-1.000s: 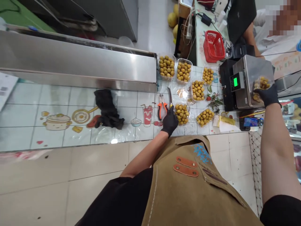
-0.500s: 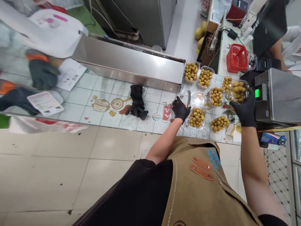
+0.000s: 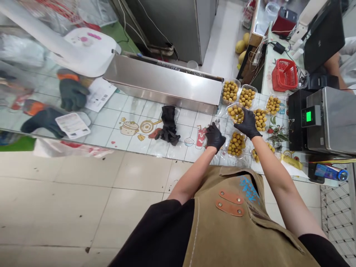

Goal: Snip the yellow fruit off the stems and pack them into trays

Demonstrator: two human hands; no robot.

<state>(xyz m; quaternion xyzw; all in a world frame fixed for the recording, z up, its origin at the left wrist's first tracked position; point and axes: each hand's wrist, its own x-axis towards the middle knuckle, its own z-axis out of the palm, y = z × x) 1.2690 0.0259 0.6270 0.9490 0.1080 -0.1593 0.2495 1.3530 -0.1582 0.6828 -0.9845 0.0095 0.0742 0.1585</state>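
My right hand (image 3: 247,124), in a black glove, grips the near-right rim of a clear plastic box of longans (image 3: 235,112). Around it on the counter stand more boxes of longans: two (image 3: 230,92) at the back, one (image 3: 236,144) in front, others (image 3: 260,119) to the right. My left hand (image 3: 215,137), also black-gloved, is low over the counter with its fingers curled. A shiny metal piece (image 3: 217,122) shows just past its fingertips; what the fingers hold is hidden.
A long steel box (image 3: 167,83) lies along the back. Black cloth (image 3: 168,126) and grey work gloves (image 3: 72,92) lie left. To the right are a scale-like machine with green display (image 3: 308,116), a red basket (image 3: 284,76) and leafy twigs (image 3: 278,134). A person's arm (image 3: 333,66) shows beyond.
My right hand has carried the longan box leftward from beside the machine to between the other boxes. The left hand's fingers are more curled, and the curved knife beside it no longer shows clearly.
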